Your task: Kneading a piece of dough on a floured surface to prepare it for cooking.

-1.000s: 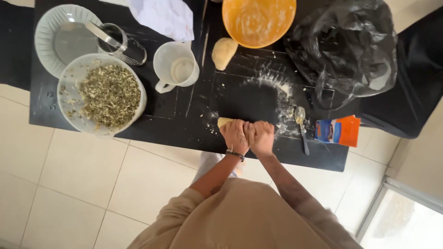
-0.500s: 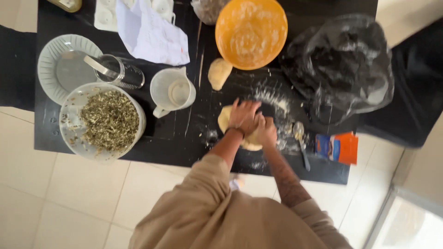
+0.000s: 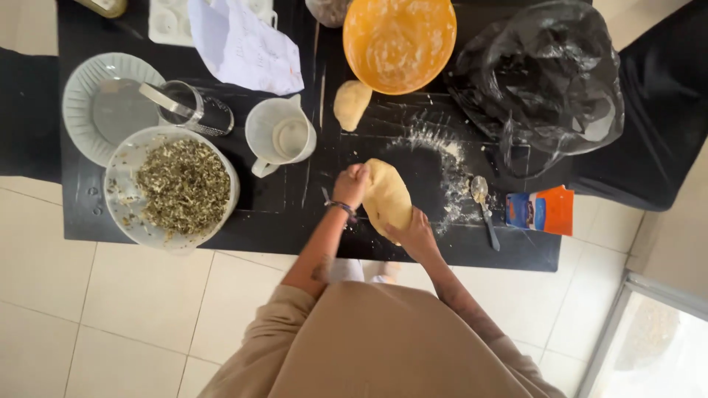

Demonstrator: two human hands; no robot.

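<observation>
An orange bowl (image 3: 399, 43) stands at the far edge of the black table (image 3: 280, 214), smeared inside with flour and dough residue. A white bowl (image 3: 171, 188) near the left front corner is full of chopped greenish herbs. Behind it, a pale plate (image 3: 110, 107) carries a metal grater (image 3: 193, 109) lying on its side. A white measuring jug (image 3: 282, 136) stands between the herb bowl and the dough, with a little pale content at the bottom. A black plastic bag (image 3: 542, 77) lies crumpled on the right.

The large dough (image 3: 386, 195) lies on the floured middle of the table, near the front edge. The left hand (image 3: 352, 184) is curled into a loose fist and presses against the dough's left side. The right hand (image 3: 415, 234) cups the dough's near end, fingers bent around it. Both forearms reach forward from the body, the left wrist wearing a dark band.

A smaller dough piece (image 3: 351, 103) rests just beside the orange bowl. A spoon (image 3: 484, 206) lies right of the flour patch, with an orange and blue packet (image 3: 542, 211) near it.
</observation>
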